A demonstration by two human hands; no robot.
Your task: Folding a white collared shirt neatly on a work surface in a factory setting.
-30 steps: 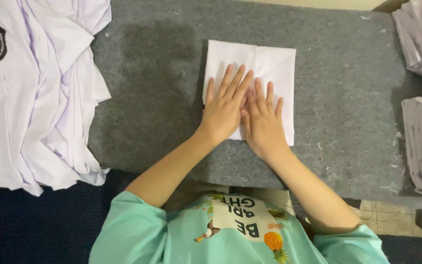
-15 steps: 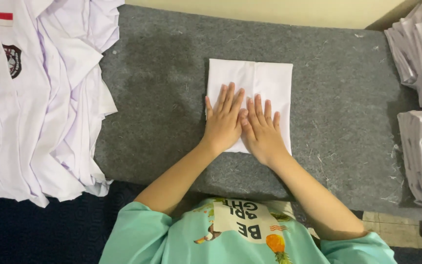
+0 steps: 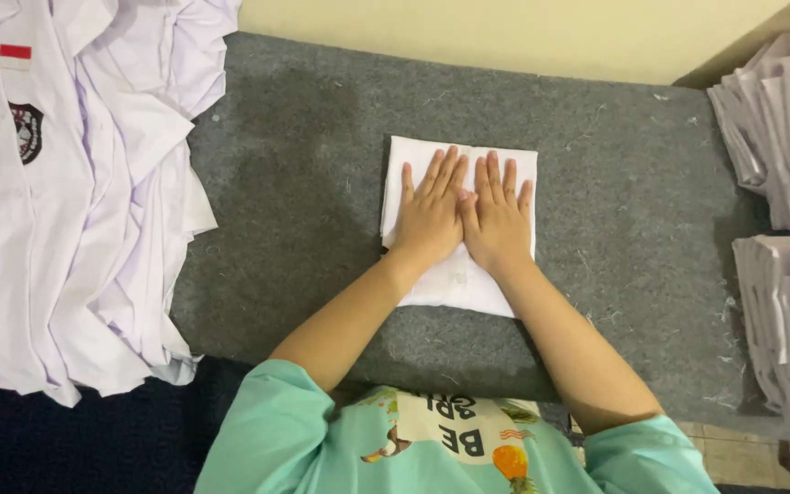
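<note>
Both hands flat, side by side, on folded white cloth (image 3: 457, 274) mid grey felt worktop (image 3: 304, 210). Left hand (image 3: 432, 215) & right hand (image 3: 497, 218) palms down, thumbs touching, fingers (image 3: 441, 174) spread straight, gripping nothing, just pressing. Heap of loose white shirts (image 3: 66, 201) at left, overhanging worktop edge. Stacks of folded white garments (image 3: 779, 146) at far right, prob. same shirts, hard to tell. Cream wall (image 3: 505, 32) behind.
</note>
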